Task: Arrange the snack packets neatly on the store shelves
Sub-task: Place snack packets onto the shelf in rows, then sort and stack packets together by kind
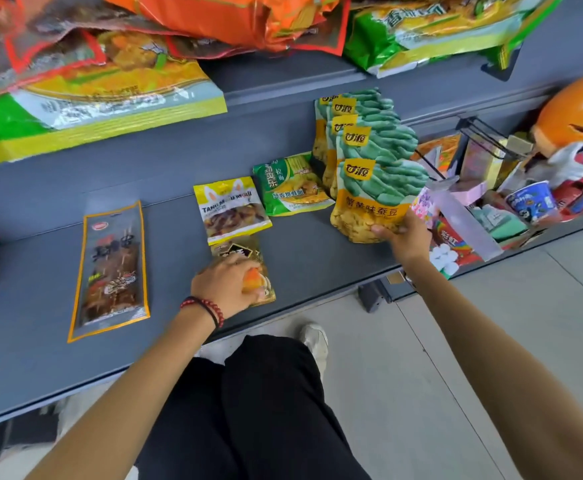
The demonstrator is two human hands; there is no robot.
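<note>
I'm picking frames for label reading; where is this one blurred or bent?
Head view: large orange and green bags on the upper shelf smear with blur; grey shelf edge bows from wide-angle distortion; yellow-and-green bean packet in the right hand reads sharp.

This is a shop. A long grey shelf [165,168] holds snack packets laid out for sale. A row of the same green and yellow bean bags [369,150] stands on it, one behind the other. Above the shelf, another shelf carries big noodle packs [92,98]. To the right of the bean bags sits a rack [473,140] with cup noodles [530,202] and sweets [452,247].
</note>
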